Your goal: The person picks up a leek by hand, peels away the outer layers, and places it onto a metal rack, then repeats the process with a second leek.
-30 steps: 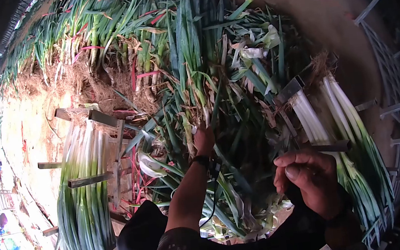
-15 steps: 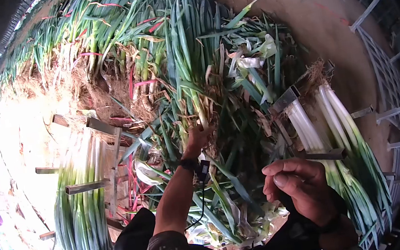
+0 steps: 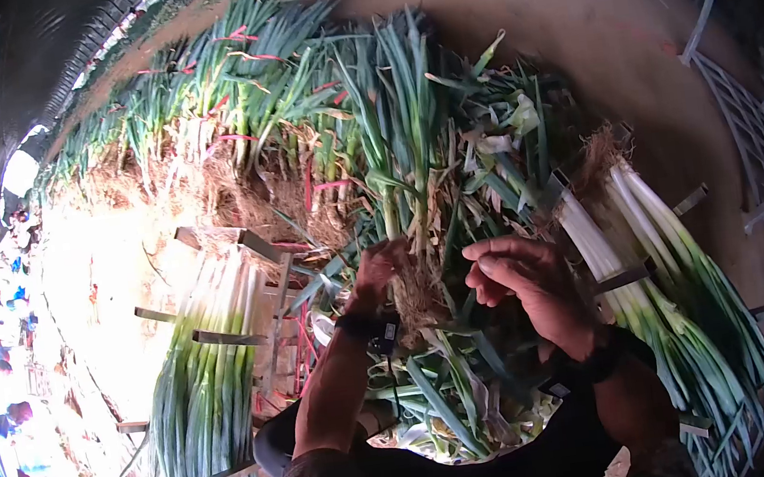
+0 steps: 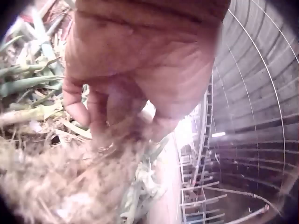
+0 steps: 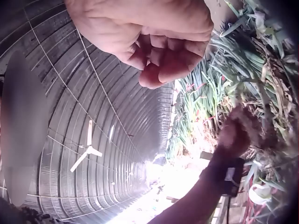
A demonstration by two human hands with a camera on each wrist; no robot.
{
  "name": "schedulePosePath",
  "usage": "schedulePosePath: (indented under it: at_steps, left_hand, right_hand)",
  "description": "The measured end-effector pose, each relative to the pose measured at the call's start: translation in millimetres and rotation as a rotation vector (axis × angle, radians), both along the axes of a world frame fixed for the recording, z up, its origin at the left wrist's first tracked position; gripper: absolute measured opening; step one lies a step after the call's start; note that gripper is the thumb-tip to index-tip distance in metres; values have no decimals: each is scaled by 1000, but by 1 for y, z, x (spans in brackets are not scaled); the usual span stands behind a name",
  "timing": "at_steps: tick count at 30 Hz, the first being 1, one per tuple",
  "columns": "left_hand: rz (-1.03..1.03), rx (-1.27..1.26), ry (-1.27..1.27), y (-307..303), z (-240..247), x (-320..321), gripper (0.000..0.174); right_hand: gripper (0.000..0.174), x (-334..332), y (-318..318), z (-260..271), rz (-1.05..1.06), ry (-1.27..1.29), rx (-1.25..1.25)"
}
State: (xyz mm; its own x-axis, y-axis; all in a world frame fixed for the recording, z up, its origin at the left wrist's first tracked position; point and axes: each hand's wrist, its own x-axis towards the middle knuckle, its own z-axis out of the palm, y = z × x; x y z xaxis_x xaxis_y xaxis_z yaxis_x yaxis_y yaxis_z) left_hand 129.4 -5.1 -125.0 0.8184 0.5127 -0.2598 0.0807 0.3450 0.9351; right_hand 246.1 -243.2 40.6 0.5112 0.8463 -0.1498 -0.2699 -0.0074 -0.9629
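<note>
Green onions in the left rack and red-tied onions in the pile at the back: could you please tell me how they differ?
The racked onions have clean, whitish stems; the red-tied onions have browner lower stems. The racked onions' leaves point toward the person; the red-tied onions' leaves point away. Both have roots and long green leaves.

I see one left hand [image 3: 381,272], one right hand [image 3: 526,287] and two black wrist bands [image 3: 369,329]. There are two racks [image 3: 227,338], one by each side, and one white fan [image 5: 89,150] with three blades [image 5: 89,133]. The onions [image 3: 195,385] are too many to count, and there are lots of red ties [image 3: 332,184] too.
</note>
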Motion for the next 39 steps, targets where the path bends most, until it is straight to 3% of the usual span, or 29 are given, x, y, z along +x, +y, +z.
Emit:
schedulePosePath:
  at_steps: [3,4,6,9,11,12,14,16,20,21,22,23,25,27,29,30,31,33,36,39]
  left_hand:
    - [9,-379,-69,8,37,1,31]
    - [-51,-315,-188,8,51,-2,34]
    - [42,-164,-216,-6,80,-3,33]
    - [-47,233,-334,-14,88,-17,34]
    - [-75,-158,-279,-20,103,-21,37]
    - [-89,-359,-249,-18,101,-23,38]
    - [37,333,-374,-36,99,-30,38]
    - [10,548,-465,-43,105,-44,43]
    - [83,118,-227,-41,135,-72,49]
    - [130,3,-210,-39,135,-73,46]
    - [244,143,-259,-46,140,-70,42]
    - [250,14,-396,-45,151,-76,40]
    - [248,-172,-418,-26,171,-86,40]
    - [200,-107,-368,-24,187,-96,39]
    - [250,7,-239,-28,193,-99,36]
    - [215,161,-131,-16,167,-105,38]
    - [219,188,-72,-33,173,-105,39]
    - [177,192,17,-32,129,-105,39]
    - [-74,920,26,-41,101,-108,38]
    - [-85,1155,28,-52,101,-110,37]
  right_hand:
    - [23,-3,6,-11,16,-1,29]
    - [25,-3,8,-18,34,-12,10]
    - [29,1,21,-32,53,-52,-62]
    - [42,2,39,-69,109,-91,-202]
    - [39,-9,53,-87,138,8,-402]
    - [33,-21,57,-77,103,214,-400]
    - [28,-33,72,-120,143,368,-103]
    - [23,-34,82,-133,165,405,38]
    - [24,-25,81,-118,147,132,-105]
    - [23,-19,88,-144,70,-119,22]
    - [22,-6,102,-194,-7,-372,149]
    - [25,-2,94,-183,-66,-360,-16]
    - [37,6,68,-140,-69,-366,-350]
    - [45,24,58,-175,-344,-1391,-147]
    - [50,34,56,-151,-145,-1128,-450]
    - [54,37,59,-137,-45,-985,-591]
    - [52,40,68,-125,26,-856,-455]
    - [47,26,75,-104,-10,-571,-205]
    - [39,13,79,-98,8,-252,-51]
    - [28,9,78,-88,101,-125,-81]
